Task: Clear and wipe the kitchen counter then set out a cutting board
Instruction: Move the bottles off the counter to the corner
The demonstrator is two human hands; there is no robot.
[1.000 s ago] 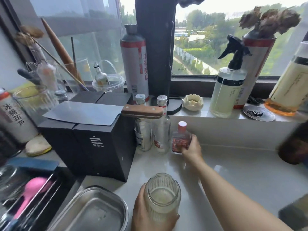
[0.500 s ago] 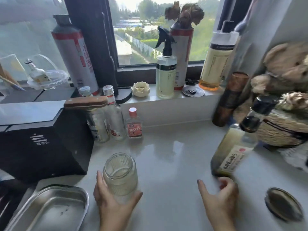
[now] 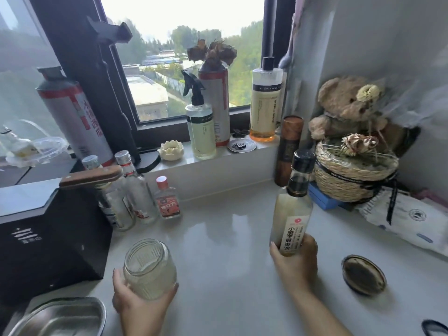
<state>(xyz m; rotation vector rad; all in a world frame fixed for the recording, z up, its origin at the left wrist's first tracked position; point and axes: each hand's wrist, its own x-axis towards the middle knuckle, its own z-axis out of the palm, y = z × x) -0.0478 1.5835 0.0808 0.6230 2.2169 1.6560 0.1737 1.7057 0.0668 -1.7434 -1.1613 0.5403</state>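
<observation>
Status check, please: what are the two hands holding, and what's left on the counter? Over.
Left hand grips open jar. Right hand grips oil bottle. Lid and three small bottles sit on counter.

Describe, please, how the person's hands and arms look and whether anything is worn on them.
Both are bare. The left hand and right hand wear no gloves, and no ring, watch or bracelet shows. The right forearm is uncovered down to the frame's lower edge, with no sleeve in view; of the left arm only the wrist shows, likewise uncovered.
</observation>
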